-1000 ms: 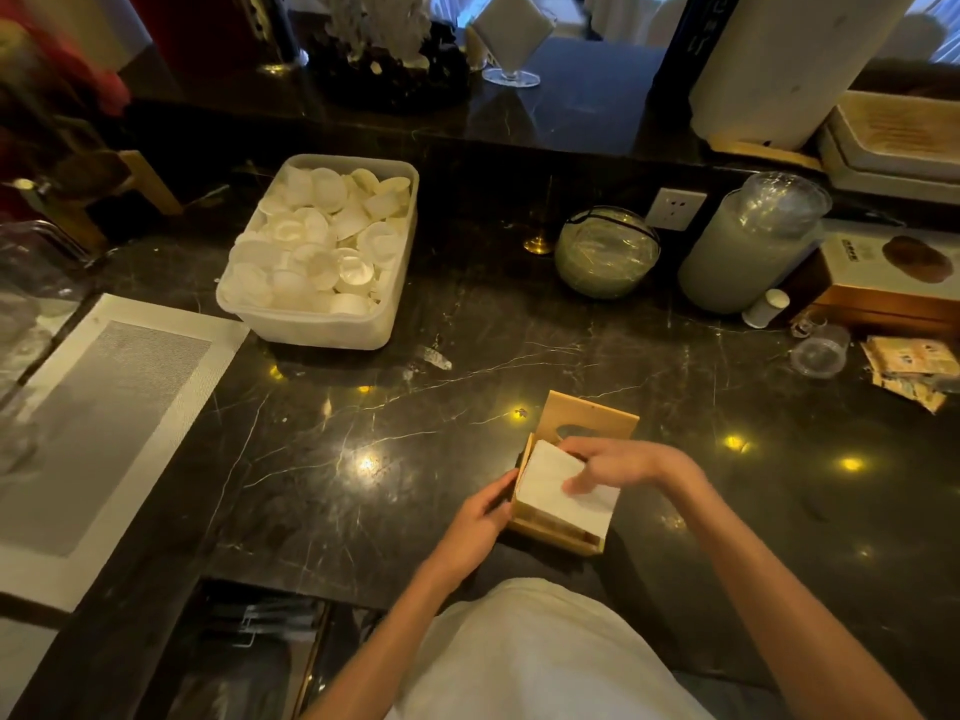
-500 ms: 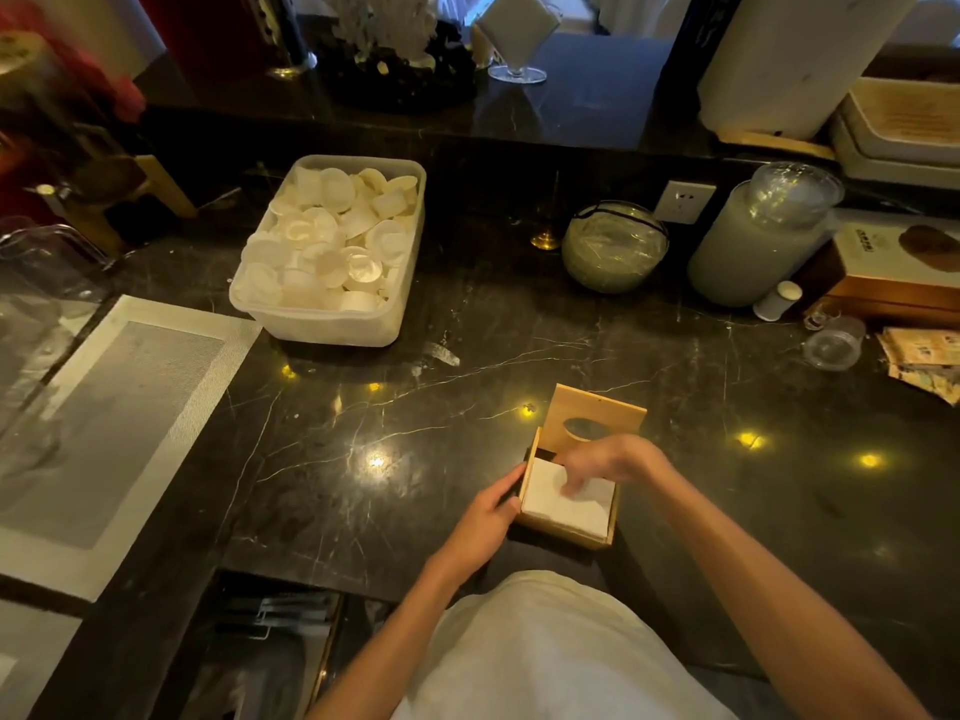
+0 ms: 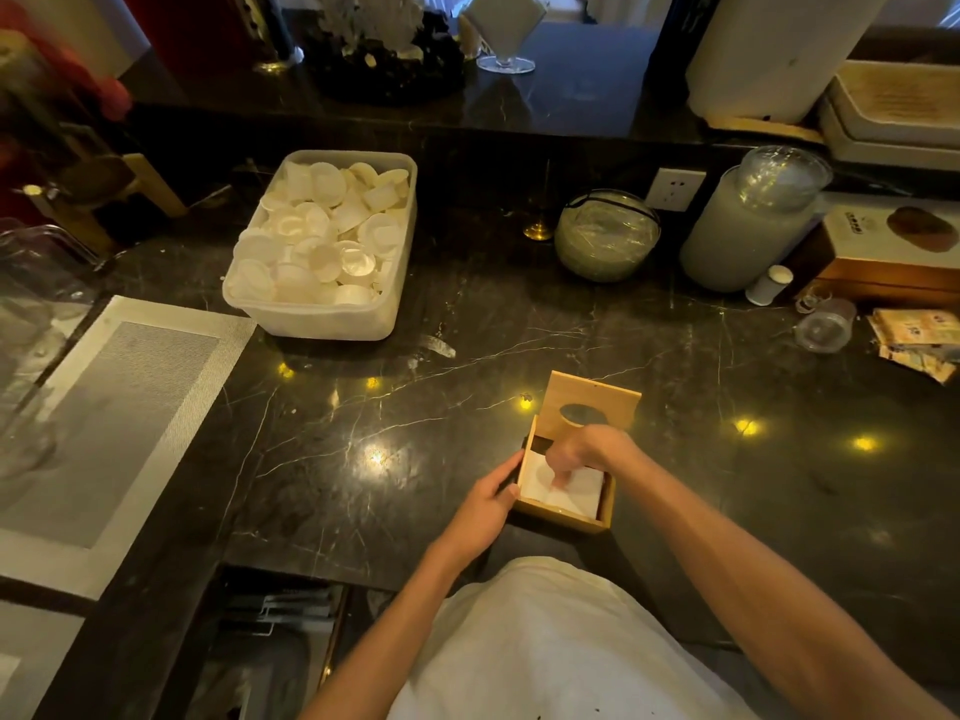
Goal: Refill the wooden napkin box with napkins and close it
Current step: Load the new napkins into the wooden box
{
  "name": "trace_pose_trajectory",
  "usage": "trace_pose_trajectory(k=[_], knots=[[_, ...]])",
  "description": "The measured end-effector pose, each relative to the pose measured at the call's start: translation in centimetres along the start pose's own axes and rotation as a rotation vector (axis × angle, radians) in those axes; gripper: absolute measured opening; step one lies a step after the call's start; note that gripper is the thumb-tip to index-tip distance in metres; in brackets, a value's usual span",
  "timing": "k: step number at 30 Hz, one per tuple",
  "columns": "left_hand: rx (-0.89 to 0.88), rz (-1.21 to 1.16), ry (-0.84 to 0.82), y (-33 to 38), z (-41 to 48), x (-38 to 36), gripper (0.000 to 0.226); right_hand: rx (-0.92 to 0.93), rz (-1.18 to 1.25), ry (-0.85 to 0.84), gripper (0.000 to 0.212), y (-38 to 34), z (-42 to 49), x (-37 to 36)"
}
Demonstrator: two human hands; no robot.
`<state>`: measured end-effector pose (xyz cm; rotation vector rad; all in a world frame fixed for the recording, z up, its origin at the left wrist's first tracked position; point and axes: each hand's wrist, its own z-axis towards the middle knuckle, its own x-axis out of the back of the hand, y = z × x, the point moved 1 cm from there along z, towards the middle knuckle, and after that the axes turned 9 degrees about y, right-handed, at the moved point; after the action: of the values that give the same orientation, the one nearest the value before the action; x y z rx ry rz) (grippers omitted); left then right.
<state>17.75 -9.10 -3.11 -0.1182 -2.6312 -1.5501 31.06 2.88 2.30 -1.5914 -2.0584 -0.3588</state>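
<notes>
A small wooden napkin box [image 3: 558, 516] stands on the dark marble counter close to my body. Its hinged lid [image 3: 592, 402], with an oval slot, is tipped up and back. A stack of white napkins [image 3: 576, 491] lies inside the box, below the rim. My left hand [image 3: 485, 504] grips the box's left wall. My right hand [image 3: 584, 452] reaches down into the box, fingertips pressing on the napkins; it hides the far part of the stack.
A white tub of small white cups [image 3: 324, 246] sits at the back left. A glass bowl [image 3: 605, 236], a tall lidded jar [image 3: 748, 226], a small glass [image 3: 826, 324] and packets [image 3: 917, 340] stand at the back right. A grey placemat [image 3: 104, 423] lies at left.
The napkin stack, tilted above the box's rim a second ago, has sunk flat into the box under my right hand's push. My left hand stays on the box's side.
</notes>
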Motion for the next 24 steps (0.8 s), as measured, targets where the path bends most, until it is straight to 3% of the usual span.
trace_pose_trajectory(k=[14, 24], knots=[[-0.013, 0.01, -0.002, -0.4, 0.2, -0.1, 0.049, 0.011, -0.044, 0.261, 0.051, 1.1, -1.2, -1.6], [-0.009, 0.028, 0.017, -0.1, 0.1, -0.1, 0.048, 0.02, 0.011, 0.18, 0.052, 1.5, -1.5, -1.1]])
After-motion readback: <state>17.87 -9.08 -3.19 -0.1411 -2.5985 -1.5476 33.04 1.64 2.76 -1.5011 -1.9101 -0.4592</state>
